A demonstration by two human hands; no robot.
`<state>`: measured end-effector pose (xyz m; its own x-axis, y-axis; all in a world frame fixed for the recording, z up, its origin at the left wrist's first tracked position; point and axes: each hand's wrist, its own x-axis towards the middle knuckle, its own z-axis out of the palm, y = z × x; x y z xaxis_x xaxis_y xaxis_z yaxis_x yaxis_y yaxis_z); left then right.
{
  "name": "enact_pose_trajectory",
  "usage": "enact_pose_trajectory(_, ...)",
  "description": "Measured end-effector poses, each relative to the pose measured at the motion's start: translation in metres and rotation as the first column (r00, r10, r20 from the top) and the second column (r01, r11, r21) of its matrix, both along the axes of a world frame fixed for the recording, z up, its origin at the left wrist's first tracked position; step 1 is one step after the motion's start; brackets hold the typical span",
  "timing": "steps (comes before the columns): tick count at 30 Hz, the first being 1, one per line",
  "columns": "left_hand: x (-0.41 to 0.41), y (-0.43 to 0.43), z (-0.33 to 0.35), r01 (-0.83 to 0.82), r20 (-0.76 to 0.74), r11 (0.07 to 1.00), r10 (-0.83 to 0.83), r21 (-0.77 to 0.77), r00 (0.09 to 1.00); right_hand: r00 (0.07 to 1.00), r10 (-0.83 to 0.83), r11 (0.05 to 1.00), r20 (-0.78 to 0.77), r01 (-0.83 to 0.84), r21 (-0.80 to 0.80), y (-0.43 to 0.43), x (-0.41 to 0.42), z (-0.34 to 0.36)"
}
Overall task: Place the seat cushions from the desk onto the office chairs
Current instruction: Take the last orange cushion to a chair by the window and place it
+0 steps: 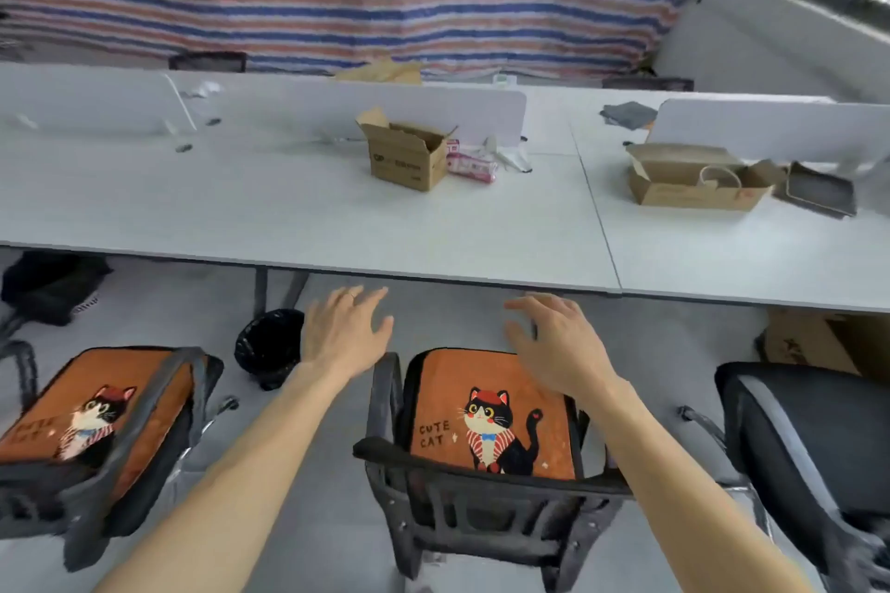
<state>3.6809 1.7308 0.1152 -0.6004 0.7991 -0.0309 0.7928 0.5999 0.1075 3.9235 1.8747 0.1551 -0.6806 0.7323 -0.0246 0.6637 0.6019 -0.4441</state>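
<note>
Head: left hand, right hand splayed.

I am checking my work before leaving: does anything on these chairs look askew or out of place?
The middle orange cat-print seat cushion and the left orange cat-print seat cushion lie flat on their seats. Only the right black office chair is odd: its seat is bare.

Matt white desk, cloth cushion, cardboard box
</note>
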Motion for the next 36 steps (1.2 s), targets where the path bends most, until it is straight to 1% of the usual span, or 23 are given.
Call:
enact_pose_trajectory(3, -0.008, -0.045, 0.033, -0.1, -0.071, 0.995, 0.102, 0.031, 0.992, 0.992, 0.111, 0.989, -0.056, -0.104, 0.109, -0.02, -0.012, 0.038)
enact_pose_trajectory(5, -0.019, -0.081, 0.056, -0.184, -0.121, 0.981, 0.19, 0.056, 0.974, 0.981, 0.16, 0.977, -0.106, -0.143, 0.157, -0.033, -0.026, 0.059)
enact_pose_trajectory(9, -0.04, -0.157, 0.097, -0.331, -0.16, 0.942, 0.334, 0.045, 0.929, 0.942, 0.286, 0.947, -0.177, -0.25, 0.199, -0.065, -0.06, 0.104)
enact_pose_trajectory(11, -0.051, -0.19, 0.113, -0.399, -0.173, 0.916, 0.401, 0.049, 0.9, 0.908, 0.347, 0.934, -0.233, -0.312, 0.177, -0.082, -0.074, 0.13)
enact_pose_trajectory(14, -0.068, -0.245, 0.14, -0.509, -0.174, 0.857, 0.515, 0.078, 0.84, 0.799, 0.421, 0.905, -0.43, -0.402, 0.14, -0.113, -0.095, 0.187)
enact_pose_trajectory(15, -0.072, -0.267, 0.148, -0.54, -0.191, 0.837, 0.546, 0.09, 0.815, 0.754, 0.44, 0.893, -0.488, -0.423, 0.151, -0.126, -0.102, 0.208)
enact_pose_trajectory(17, -0.081, -0.305, 0.161, -0.589, -0.214, 0.802, 0.595, 0.1, 0.775, 0.671, 0.465, 0.875, -0.577, -0.448, 0.183, -0.149, -0.115, 0.245)
enact_pose_trajectory(19, -0.089, -0.343, 0.172, -0.638, -0.224, 0.762, 0.645, 0.11, 0.731, 0.604, 0.488, 0.856, -0.631, -0.473, 0.209, -0.171, -0.131, 0.271)
enact_pose_trajectory(21, -0.097, -0.383, 0.183, -0.694, -0.227, 0.709, 0.701, 0.121, 0.676, 0.578, 0.529, 0.835, -0.621, -0.484, 0.261, -0.198, -0.157, 0.284)
enact_pose_trajectory(22, -0.102, -0.403, 0.188, -0.714, -0.228, 0.689, 0.72, 0.124, 0.655, 0.581, 0.547, 0.826, -0.603, -0.493, 0.275, -0.211, -0.171, 0.287)
enact_pose_trajectory(25, -0.12, -0.466, 0.206, -0.759, -0.242, 0.634, 0.768, 0.151, 0.593, 0.598, 0.601, 0.791, -0.53, -0.537, 0.292, -0.257, -0.223, 0.288)
enact_pose_trajectory(28, -0.148, -0.542, 0.225, -0.802, -0.269, 0.573, 0.809, 0.169, 0.522, 0.58, 0.666, 0.737, -0.469, -0.607, 0.297, -0.325, -0.29, 0.284)
enact_pose_trajectory(32, -0.191, -0.629, 0.25, -0.828, -0.3, 0.529, 0.833, 0.185, 0.465, 0.581, 0.708, 0.698, -0.402, -0.662, 0.273, -0.414, -0.37, 0.277)
enact_pose_trajectory(36, -0.239, -0.703, 0.27, -0.838, -0.314, 0.504, 0.846, 0.21, 0.43, 0.545, 0.748, 0.65, -0.379, -0.716, 0.255, -0.493, -0.447, 0.275)
